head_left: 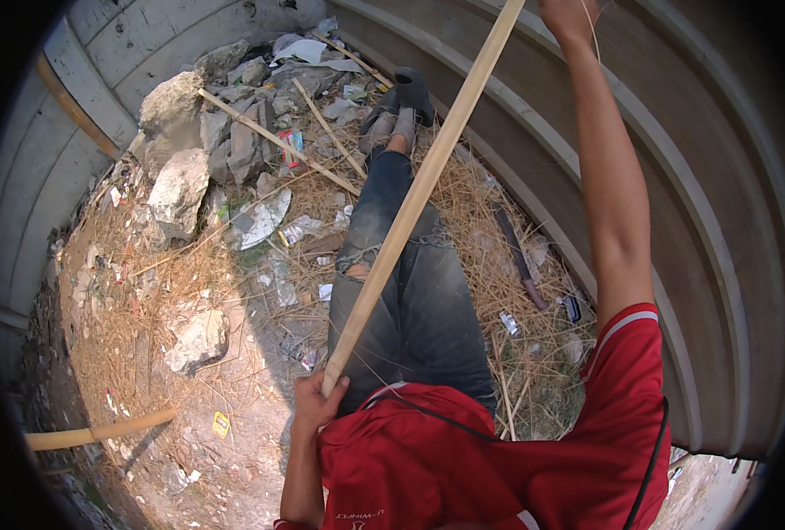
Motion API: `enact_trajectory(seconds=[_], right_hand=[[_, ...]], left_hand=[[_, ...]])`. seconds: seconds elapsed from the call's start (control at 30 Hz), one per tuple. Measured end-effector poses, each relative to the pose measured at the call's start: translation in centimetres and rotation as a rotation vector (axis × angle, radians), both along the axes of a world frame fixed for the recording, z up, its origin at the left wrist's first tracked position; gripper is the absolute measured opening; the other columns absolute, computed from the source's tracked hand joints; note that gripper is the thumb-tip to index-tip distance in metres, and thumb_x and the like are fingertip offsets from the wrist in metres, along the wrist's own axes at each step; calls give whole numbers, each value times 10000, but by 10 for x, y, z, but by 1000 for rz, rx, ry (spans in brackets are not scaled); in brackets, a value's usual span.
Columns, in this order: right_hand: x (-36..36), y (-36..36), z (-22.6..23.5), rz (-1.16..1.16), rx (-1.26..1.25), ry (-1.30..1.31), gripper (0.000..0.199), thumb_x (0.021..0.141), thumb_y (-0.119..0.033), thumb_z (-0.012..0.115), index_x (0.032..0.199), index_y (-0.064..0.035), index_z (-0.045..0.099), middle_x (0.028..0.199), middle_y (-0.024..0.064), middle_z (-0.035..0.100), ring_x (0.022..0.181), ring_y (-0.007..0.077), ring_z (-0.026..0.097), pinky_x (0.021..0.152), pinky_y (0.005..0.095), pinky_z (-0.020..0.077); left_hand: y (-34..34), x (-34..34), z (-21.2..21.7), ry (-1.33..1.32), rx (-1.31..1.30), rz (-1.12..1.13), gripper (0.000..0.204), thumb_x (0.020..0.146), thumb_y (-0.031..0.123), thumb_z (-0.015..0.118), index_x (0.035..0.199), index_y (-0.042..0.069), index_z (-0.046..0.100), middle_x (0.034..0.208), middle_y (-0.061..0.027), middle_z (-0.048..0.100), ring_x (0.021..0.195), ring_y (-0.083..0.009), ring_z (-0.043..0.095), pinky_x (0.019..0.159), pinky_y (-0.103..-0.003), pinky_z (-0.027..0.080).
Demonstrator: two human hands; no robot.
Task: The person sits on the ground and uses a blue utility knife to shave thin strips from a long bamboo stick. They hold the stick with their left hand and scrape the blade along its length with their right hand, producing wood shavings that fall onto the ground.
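A long, pale split-bamboo strip (419, 190) slants from my lap up past the top edge of the view. My left hand (319, 399) is closed around its lower end, beside my hip. Stretched far up and to the right, my right hand (571, 19) appears closed, partly cut off by the top edge. A thin bamboo strand (596, 40) hangs at its fingers, apart from the strip. Right of my legs (410, 300), on the straw, lies a long knife (518, 256) with a dark blade and a brownish handle.
Corrugated metal sheeting (675, 177) curves along the right; a grey wall (21, 194) stands at the left. Broken rocks (176, 190) are heaped at far left. Bamboo pieces (277, 141), straw and litter cover the ground. A bamboo pole (101, 435) juts in at lower left.
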State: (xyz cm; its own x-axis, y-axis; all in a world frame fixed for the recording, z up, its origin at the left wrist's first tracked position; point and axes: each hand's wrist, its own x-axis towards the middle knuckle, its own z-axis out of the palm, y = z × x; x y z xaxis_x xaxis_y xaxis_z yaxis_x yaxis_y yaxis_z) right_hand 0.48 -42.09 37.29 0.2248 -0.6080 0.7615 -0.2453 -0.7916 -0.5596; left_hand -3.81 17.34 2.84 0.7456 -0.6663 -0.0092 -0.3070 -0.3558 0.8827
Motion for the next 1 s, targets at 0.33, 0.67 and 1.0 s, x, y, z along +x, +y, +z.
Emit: enact_trajectory(seconds=[0.33, 0.67, 1.0], right_hand=[[-4, -145, -28, 281, 532, -635, 456, 979, -340, 682, 1219, 40, 604, 791, 133, 732, 532, 189, 525, 476, 385, 398], [-41, 0, -264, -111, 268, 735, 469, 908, -481, 719, 975, -16, 728, 966, 203, 748, 951, 359, 731, 881, 483, 542], [-112, 95, -426, 194, 621, 977, 571, 979, -549, 589, 959, 6, 724, 914, 242, 718, 896, 414, 696, 807, 480, 511]], left_hand=[[21, 6, -11, 258, -12, -106, 336, 894, 193, 767, 658, 69, 562, 564, 59, 462, 542, -46, 377, 486, -271, 281], [-7, 10, -7, 587, -319, -7, 297, 968, 189, 689, 738, 88, 530, 579, 76, 467, 536, -27, 374, 490, -246, 263], [-29, 12, 13, 528, -319, -81, 314, 971, 183, 701, 725, 90, 530, 604, 74, 483, 546, -19, 392, 487, -238, 280]])
